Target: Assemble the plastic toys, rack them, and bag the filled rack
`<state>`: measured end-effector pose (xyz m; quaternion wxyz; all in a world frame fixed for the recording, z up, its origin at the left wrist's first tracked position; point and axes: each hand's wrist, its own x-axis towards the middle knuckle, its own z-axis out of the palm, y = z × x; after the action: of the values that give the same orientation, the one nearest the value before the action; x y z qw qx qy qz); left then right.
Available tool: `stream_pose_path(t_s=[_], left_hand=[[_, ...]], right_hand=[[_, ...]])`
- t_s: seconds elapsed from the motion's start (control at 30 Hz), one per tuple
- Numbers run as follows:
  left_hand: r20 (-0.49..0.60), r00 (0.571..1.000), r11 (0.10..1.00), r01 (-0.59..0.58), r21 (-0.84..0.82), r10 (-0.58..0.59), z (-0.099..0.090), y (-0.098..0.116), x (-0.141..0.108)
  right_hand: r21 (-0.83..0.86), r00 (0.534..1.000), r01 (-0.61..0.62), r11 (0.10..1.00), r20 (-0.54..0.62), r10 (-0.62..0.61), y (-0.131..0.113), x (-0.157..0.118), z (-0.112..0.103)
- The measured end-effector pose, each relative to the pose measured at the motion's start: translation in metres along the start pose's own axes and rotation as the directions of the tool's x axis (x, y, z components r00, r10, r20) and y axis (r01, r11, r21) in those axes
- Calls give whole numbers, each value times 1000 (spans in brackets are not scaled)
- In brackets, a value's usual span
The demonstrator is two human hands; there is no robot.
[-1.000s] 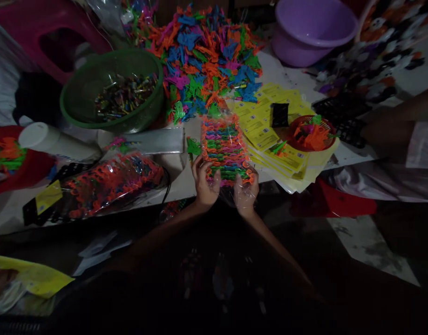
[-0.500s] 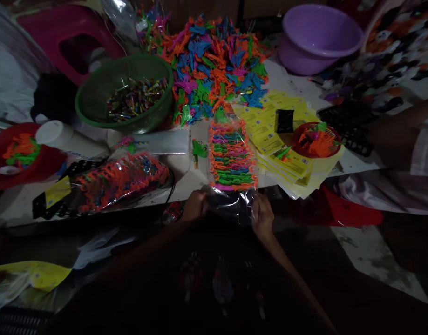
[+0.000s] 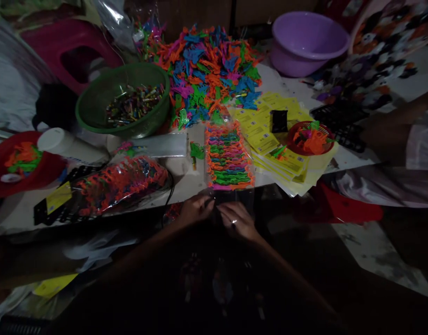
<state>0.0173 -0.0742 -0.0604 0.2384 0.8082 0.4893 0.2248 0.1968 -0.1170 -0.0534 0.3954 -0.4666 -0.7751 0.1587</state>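
Observation:
A clear plastic bag [image 3: 229, 158] lies at the table's front edge, packed with rows of orange, green, blue and pink plastic pieces. Its loose end hangs over the edge towards me. My left hand [image 3: 196, 207] is closed on the left side of that end. Close beside it, my right hand [image 3: 237, 219] has its fingers pinched on the same film near the middle. Left of the bag lie a green plastic piece [image 3: 197, 150] and a small marker-like tube. A second filled bag [image 3: 123, 181] rests further left.
A green basin [image 3: 84, 109] of small tubes stands behind, beside a heap of coloured plastic pieces [image 3: 210, 70]. Yellow printed cards [image 3: 262, 139] and a small red basket [image 3: 293, 146] lie to the right. A purple basin [image 3: 304, 60] stands further back. Another person's arm [image 3: 398, 116] reaches in at right.
My right hand has moved left from the bag's right corner to near my left hand. My left hand has shifted slightly inward. Another person's arm now shows at lower left.

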Motion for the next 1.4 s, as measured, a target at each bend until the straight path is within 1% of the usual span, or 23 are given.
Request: stream_pose_path(t_s=[0.03,0.1,0.13,0.2,0.27,0.33,0.37,0.47,0.6,0.73,0.87,0.93,1.03,1.1,1.17,1.27,1.33,1.4], left_hand=[[-102,995,1000,-24,-9,23,-3,-1,0],[-272,959,997,-81,-15,74,-7,-1,0],[-336,937,994,-110,-5,102,-8,-1,1],[-430,886,985,-171,39,171,-7,0,2],[-480,843,969,-230,86,242,-5,3,5],[-498,824,962,-248,116,272,-2,3,8],[-497,823,961,-246,124,274,-1,2,8],[-477,831,958,-246,145,285,3,-6,6],[-455,825,942,-311,131,335,13,-21,-2],[-378,863,941,-330,82,335,21,-30,-10],[-355,880,947,-315,65,317,22,-26,-14],[-345,898,961,-269,64,274,21,-22,-16],[-346,910,973,-220,66,229,18,-18,-18],[-359,897,966,-244,85,259,14,-17,-17],[-379,865,944,-297,142,329,11,-15,-13],[-421,813,914,-333,232,403,7,-10,-2],[-464,796,921,-316,229,389,7,-4,4],[-504,790,937,-289,197,350,6,3,8]], right_hand=[[-73,996,11,997,-90,-18,0,6,4],[-208,973,-38,977,-230,-11,0,19,10],[-258,964,-81,963,-267,9,0,26,13],[-319,952,-147,936,-302,47,0,37,20],[-349,941,-179,920,-335,56,0,46,27],[-362,929,-209,908,-362,70,-1,53,32],[-364,927,-225,904,-365,84,-2,54,33],[-370,936,-250,895,-330,125,-3,57,32],[-390,951,-235,890,-283,127,-3,56,29],[-416,952,-205,886,-294,82,1,58,31],[-384,945,-207,900,-318,81,9,54,34],[-369,950,-189,910,-303,75,16,44,34],[-373,968,-100,923,-250,3,26,19,29],[-376,973,-41,926,-226,-49,30,2,23],[-369,971,-14,929,-228,-76,33,-9,15],[-355,964,-33,934,-258,-65,33,-15,7],[-354,967,-47,934,-252,-47,32,-14,7],[-358,973,-54,932,-228,-31,31,-11,10]])
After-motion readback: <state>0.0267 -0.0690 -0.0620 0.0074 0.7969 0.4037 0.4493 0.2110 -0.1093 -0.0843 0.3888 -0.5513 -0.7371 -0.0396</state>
